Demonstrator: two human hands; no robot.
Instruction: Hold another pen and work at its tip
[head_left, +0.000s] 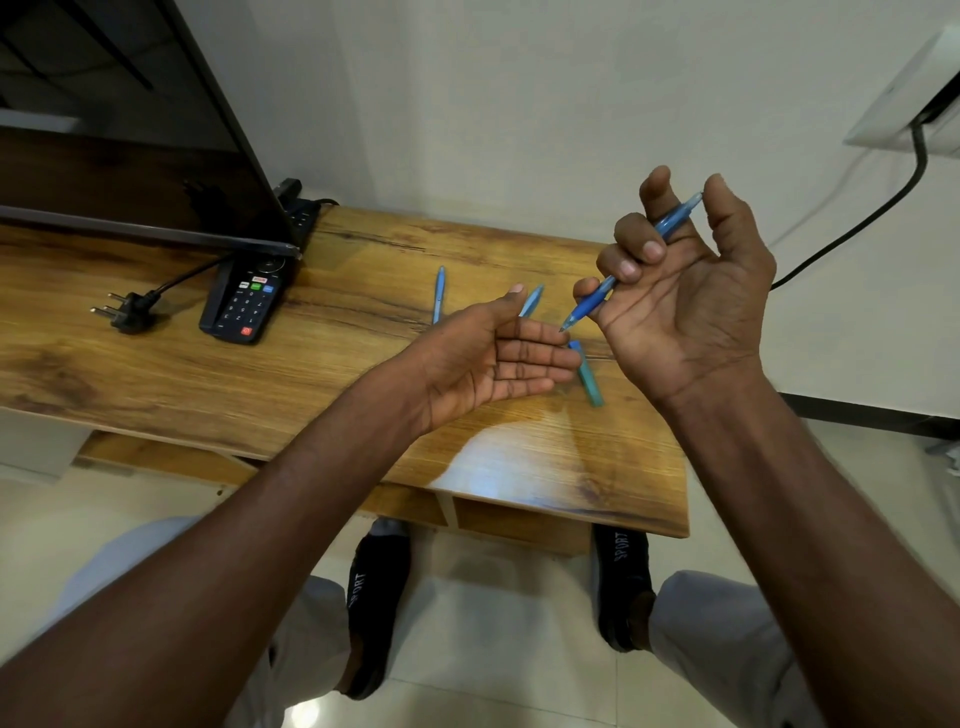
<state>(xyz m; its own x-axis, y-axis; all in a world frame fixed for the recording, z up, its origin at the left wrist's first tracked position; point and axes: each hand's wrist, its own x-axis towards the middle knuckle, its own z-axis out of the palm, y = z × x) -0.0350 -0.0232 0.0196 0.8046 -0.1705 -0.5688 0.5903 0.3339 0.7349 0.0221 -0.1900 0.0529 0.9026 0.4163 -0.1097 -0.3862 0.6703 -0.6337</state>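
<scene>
Blue pen (631, 260) held up above the surface (322, 364), tip down-left, curled fingers of right hand (685, 301) wrapped round it. Left hand (493, 358) flat, palm up, fingers straight, holding nothing, just under the pen tip. Two more blue pens (439, 294) and a teal one (589, 376) lie on the wood beyond. Remote (244, 301) and loose plug (127, 312) far left, under the screen (130, 130).
</scene>
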